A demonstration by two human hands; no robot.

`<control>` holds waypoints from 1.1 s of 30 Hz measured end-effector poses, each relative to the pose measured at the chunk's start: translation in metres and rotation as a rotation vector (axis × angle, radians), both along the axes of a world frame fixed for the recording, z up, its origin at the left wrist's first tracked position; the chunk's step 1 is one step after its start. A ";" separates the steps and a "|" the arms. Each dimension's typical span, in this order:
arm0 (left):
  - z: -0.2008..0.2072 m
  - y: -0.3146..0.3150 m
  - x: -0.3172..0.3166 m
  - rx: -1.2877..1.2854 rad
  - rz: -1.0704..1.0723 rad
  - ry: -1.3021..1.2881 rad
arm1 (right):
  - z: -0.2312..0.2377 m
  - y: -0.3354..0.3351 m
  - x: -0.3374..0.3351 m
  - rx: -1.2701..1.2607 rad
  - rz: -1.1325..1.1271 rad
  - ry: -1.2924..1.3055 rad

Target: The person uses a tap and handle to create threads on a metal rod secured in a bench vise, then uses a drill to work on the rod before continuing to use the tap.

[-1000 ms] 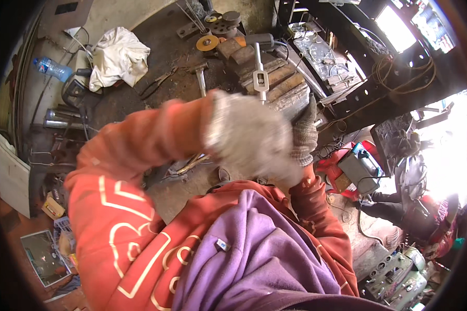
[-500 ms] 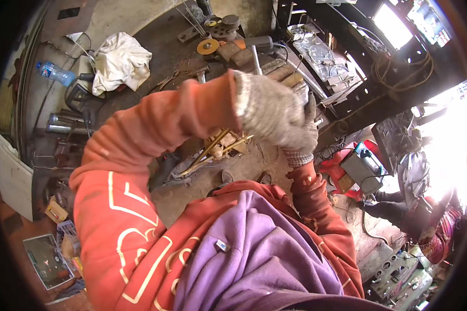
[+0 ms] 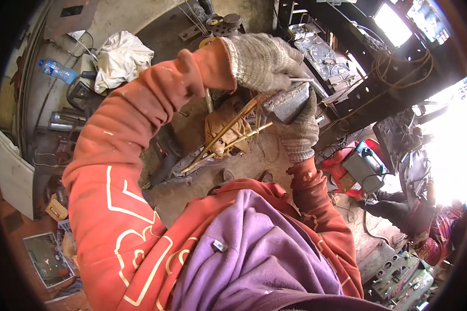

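Note:
My left hand (image 3: 264,62), in a dirty knit glove, is closed above a grey block with a flat face (image 3: 290,102). A thin pale rod (image 3: 303,80) sticks out from its fingertips across the far edge of the block. My right hand (image 3: 300,136), gloved too, grips the block from the near right side, with one finger up along its edge. The block looks like metal and is tilted; its far side is hidden by the left glove. Just left of it, brass-coloured rods (image 3: 220,136) lean over a crumpled brown thing (image 3: 224,124).
A dark workbench (image 3: 158,39) carries a white cloth (image 3: 123,59), a water bottle (image 3: 58,71) and a perforated metal disc (image 3: 222,25). At right are a red-and-grey machine (image 3: 363,165), coiled cable (image 3: 407,72) and another person's patterned sleeve (image 3: 443,236). Green machinery (image 3: 404,277) stands lower right.
My left hand has moved up and slightly left, off the right hand. The grey block and the thin rod have come into sight. My right hand has stayed nearly in place.

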State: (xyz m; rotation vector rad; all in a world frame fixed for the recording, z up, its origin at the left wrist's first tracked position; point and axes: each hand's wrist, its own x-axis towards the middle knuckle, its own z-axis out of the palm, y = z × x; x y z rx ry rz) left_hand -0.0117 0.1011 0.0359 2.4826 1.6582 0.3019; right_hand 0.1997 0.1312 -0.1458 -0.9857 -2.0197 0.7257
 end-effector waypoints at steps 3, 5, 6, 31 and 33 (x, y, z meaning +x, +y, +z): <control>-0.016 0.010 -0.002 0.257 -0.095 0.115 | 0.005 -0.001 0.000 -0.155 -0.031 -0.161; -0.018 0.014 0.013 0.294 -0.254 0.198 | -0.001 0.000 0.000 -0.147 -0.040 -0.162; -0.021 0.015 0.018 0.365 -0.369 0.182 | -0.003 0.001 0.001 -0.146 -0.038 -0.161; 0.056 -0.031 0.024 -0.422 0.395 0.413 | -0.010 0.006 -0.001 0.018 0.060 -0.019; 0.050 -0.023 0.017 -0.421 0.322 0.507 | -0.007 0.005 -0.002 0.002 0.045 -0.005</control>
